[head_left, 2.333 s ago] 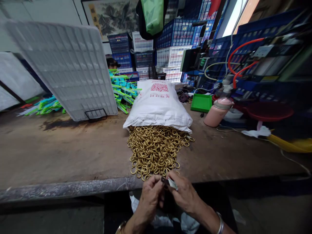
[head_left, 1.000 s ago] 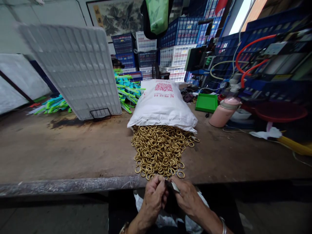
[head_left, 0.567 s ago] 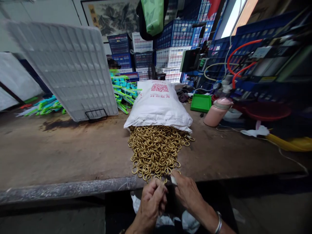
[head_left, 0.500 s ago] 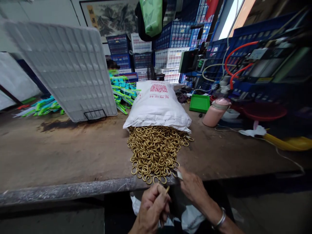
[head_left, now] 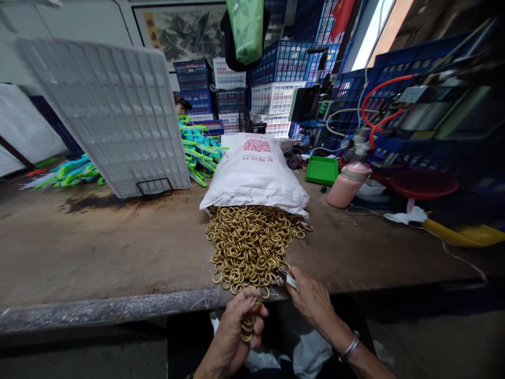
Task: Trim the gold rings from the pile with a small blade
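Note:
A heap of brass-coloured rings (head_left: 248, 245) spills from the mouth of a white woven sack (head_left: 256, 171) towards the table's front edge. My left hand (head_left: 232, 329), just below that edge, is curled around several brass rings (head_left: 247, 327) stacked in its palm. Its fingertips are close to the lowest rings of the heap. My right hand (head_left: 313, 295) grips a small tool (head_left: 291, 281) with a pale handle and a dark tip; its exact kind is hard to make out. The dark tip meets the lower right of the heap. A metal bangle is on the right wrist.
Left on the brown table (head_left: 118, 247) stands an upright grey ribbed panel (head_left: 106, 116), beside green and blue plastic pieces (head_left: 199, 147). To the right are a green tray (head_left: 321, 169), a pink bottle (head_left: 347, 185) and a red dish (head_left: 422, 181). Stacked crates (head_left: 278, 97) fill the background.
My left hand has turned and opened a little, showing the stacked rings in it; its fingertips are nearer the heap. The right hand stays almost in place with the tool.

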`<action>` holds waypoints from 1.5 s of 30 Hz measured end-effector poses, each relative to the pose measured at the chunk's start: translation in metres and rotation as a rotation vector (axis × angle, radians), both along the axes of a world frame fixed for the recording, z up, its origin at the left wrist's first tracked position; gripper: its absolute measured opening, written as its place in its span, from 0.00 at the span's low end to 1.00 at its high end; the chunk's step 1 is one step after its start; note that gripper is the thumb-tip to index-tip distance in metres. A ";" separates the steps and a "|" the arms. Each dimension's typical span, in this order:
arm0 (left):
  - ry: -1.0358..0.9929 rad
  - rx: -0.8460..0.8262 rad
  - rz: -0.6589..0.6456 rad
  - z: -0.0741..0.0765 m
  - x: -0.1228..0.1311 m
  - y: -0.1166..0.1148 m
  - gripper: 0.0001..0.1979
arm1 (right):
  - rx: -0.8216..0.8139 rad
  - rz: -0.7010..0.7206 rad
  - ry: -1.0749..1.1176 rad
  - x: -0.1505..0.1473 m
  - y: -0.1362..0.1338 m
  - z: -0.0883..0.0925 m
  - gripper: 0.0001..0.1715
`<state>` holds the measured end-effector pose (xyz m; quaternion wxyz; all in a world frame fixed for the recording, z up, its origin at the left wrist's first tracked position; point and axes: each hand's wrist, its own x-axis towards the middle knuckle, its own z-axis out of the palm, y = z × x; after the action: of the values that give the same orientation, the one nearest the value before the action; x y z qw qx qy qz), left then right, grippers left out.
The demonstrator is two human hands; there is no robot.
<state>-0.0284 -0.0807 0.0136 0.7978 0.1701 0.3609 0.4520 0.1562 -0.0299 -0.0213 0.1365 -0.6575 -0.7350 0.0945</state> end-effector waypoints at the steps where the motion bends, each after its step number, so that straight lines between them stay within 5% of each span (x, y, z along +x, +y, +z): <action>1: -0.020 -0.014 -0.003 -0.001 -0.001 0.000 0.15 | -0.005 -0.005 0.004 0.001 0.001 0.000 0.05; 6: -0.038 0.000 0.030 -0.009 0.000 0.001 0.13 | -0.014 0.062 0.110 -0.002 0.000 0.003 0.05; 11: 0.090 0.066 0.083 -0.017 0.004 0.003 0.15 | -0.081 0.191 0.378 -0.021 -0.013 0.014 0.04; 16: 0.239 0.141 0.089 -0.022 0.005 0.001 0.19 | -0.113 0.307 0.407 -0.041 -0.023 0.026 0.08; 21: 0.356 0.174 0.089 -0.028 0.001 0.000 0.18 | -0.172 0.298 0.481 -0.048 -0.023 0.027 0.03; 27: 0.578 0.224 0.131 -0.020 0.003 0.002 0.19 | -0.241 0.234 0.609 -0.050 -0.019 0.021 0.14; 39: 0.261 0.156 -0.011 -0.019 0.000 0.000 0.19 | -0.224 0.180 0.654 -0.057 -0.018 0.027 0.15; 45: 0.282 0.179 0.001 -0.015 0.002 -0.001 0.18 | -0.208 0.160 0.620 -0.049 -0.014 0.022 0.16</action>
<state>-0.0260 -0.0813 -0.0017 0.7206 0.3018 0.4279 0.4545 0.1068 -0.0436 0.0009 0.2780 -0.5480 -0.6942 0.3747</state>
